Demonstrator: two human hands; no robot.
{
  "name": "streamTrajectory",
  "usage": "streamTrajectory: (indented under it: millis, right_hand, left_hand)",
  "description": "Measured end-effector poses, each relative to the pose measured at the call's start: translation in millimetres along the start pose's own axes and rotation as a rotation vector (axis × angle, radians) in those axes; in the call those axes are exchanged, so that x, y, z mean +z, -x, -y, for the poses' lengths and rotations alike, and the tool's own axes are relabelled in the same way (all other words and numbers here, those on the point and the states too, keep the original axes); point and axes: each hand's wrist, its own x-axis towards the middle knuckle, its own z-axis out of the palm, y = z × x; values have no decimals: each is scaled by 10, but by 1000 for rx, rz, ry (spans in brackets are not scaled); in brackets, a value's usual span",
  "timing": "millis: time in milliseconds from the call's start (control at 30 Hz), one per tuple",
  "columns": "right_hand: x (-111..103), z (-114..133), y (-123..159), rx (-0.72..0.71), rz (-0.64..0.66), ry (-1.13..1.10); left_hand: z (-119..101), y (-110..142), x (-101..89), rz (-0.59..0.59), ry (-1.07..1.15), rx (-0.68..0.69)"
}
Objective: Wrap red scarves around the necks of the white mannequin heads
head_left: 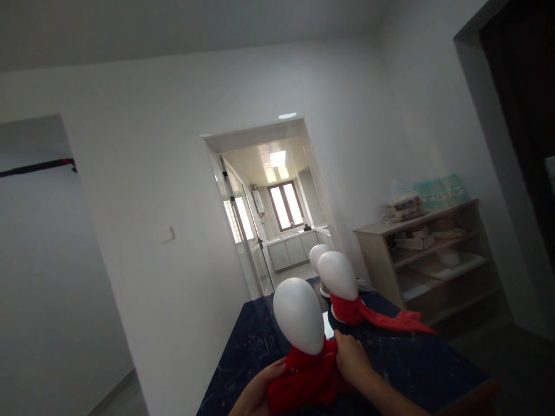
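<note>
Wooden shelf unit point(433, 260) with boxes, second scarfed mannequin head point(338, 276), kitchen doorway point(269, 208)

Left hand point(260, 390) cut off by bottom edge, fingers partly buried under red scarf point(303, 381). Scarf's lower folds run out of frame. Third mannequin head point(318, 254), at the dark table's point(411, 364) far edge, mostly hidden behind the second point(337, 275). Shelf point(433, 260) contents too blurred to identify.

The room is dim and greyish; daylight from the bright far kitchen window point(285, 204) and glowing ceiling lamp point(277, 158) blows out. The frame is tilted and softly blurred, with corners darkened.
</note>
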Motion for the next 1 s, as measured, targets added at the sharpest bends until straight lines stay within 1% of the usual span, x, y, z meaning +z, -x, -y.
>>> streamTrajectory:
  millis: [33, 100, 167, 233, 267, 333, 367, 400, 433, 467, 533, 600, 633, 700, 800, 867, 900, 933, 967, 1000]
  right_hand:
    - [1, 3, 3, -2, 1, 1]
    - [6, 6, 8, -2, 5, 1]
    - [13, 3, 9, 1, 11, 1]
    - [14, -7, 7, 0, 14, 0]
    - [12, -14, 4, -1, 15, 0]
    - [6, -29, -2, -6, 15, 0]
    - [3, -35, -6, -7, 16, 0]
    - [1, -41, -10, -8, 17, 0]
    - [0, -46, -13, -9, 18, 0]
    - [0, -50, -17, -11, 19, -2]
    - [6, -56, -26, -15, 21, -11]
    - [17, -60, -36, -18, 22, -21]
    - [22, -63, -41, -16, 22, -25]
    - [30, -68, -51, -11, 26, -30]
    - [33, -78, -62, -8, 37, -39]
    - [31, -86, -65, -9, 43, -42]
    - [31, -91, -66, -10, 45, -43]
    - [33, -95, -67, -10, 45, -45]
    - [36, -99, -67, -10, 45, -45]
    - [39, -102, -66, -10, 43, -45]
  left_hand:
    - [-28, 27, 2, 26, -74, 26]
    - [-5, 34, -27, 52, -221, 99]
    - [98, -4, -90, 78, -336, 155]
    - [221, -61, -167, 77, -360, 181]
    - [270, -86, -205, 47, -319, 196]
    - [315, -113, -269, -65, -152, 233]
    - [306, -109, -291, -116, -63, 243]
    - [278, -91, -306, -142, 15, 239]
    - [233, -59, -313, -138, 71, 220]
    - [174, -16, -310, -106, 100, 182]
    - [38, 92, -282, -7, 90, 77]
    - [-92, 197, -240, 57, 25, -10]
    - [-145, 240, -224, 61, -20, -37]
    - [-217, 297, -229, 31, -136, -55]
    - [-244, 325, -341, -14, -464, -71]
    - [-228, 326, -446, -32, -708, -24]
    - [-216, 326, -489, -38, -780, 11]
    - [-202, 325, -518, -37, -799, 52]
    - [-186, 323, -532, -32, -763, 96]
    - [-166, 319, -529, -29, -677, 139]
